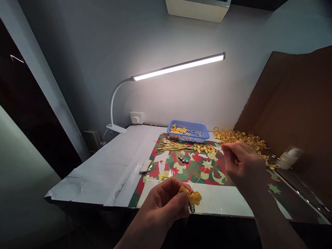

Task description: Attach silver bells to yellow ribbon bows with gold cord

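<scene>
My left hand (166,204) pinches a yellow ribbon bow (195,197) between thumb and fingers, low at the table's front edge. A small shiny silver bead or bell (192,208) hangs just under the bow. From the bow a thin gold cord (199,178) runs up and to the right. My right hand (242,167) is raised over the right side of the table, its thumb and fingertips closed on that cord. A short loose piece of cord shows beneath the right hand. The fingertips' exact hold is partly hidden.
A blue basket (206,135) holds yellow bows and silver beads. Before it lie gold ties (172,146), more bows (204,148) and several silver beads (183,160). Right: a golden pile (245,138), a white bottle (289,158), a cardboard wall (293,103). A lit lamp (178,67) overhangs the table.
</scene>
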A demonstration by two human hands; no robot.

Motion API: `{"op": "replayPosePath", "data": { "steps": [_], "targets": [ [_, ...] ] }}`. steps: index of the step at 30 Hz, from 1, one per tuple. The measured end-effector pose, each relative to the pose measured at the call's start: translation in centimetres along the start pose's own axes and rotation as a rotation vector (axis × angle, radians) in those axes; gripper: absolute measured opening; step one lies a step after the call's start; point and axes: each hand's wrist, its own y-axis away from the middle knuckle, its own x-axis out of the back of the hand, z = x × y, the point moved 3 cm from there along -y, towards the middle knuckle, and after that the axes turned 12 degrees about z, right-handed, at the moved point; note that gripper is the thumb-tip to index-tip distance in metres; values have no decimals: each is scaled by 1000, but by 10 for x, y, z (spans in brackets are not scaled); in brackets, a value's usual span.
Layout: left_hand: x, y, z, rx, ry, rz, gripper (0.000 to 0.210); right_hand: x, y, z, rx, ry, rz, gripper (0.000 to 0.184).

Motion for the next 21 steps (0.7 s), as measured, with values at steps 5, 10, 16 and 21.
{"op": "replayPosePath", "data": {
  "steps": [5, 10, 16, 21],
  "targets": [
    [-1, 1, 0, -86, -118, 18, 20, 2, -2, 2, -15, 12, 13, 24],
    [-4, 2, 0, -109, -133, 51, 21, 0, -2, 4, -12, 7, 7, 25],
    [-5, 4, 1, -109, -137, 63, 20, 0, -2, 3, -18, -6, -1, 24],
    [-3, 2, 0, -116, -123, 46, 21, 1, -1, 3, -34, 3, -19, 24]
  ]
}}
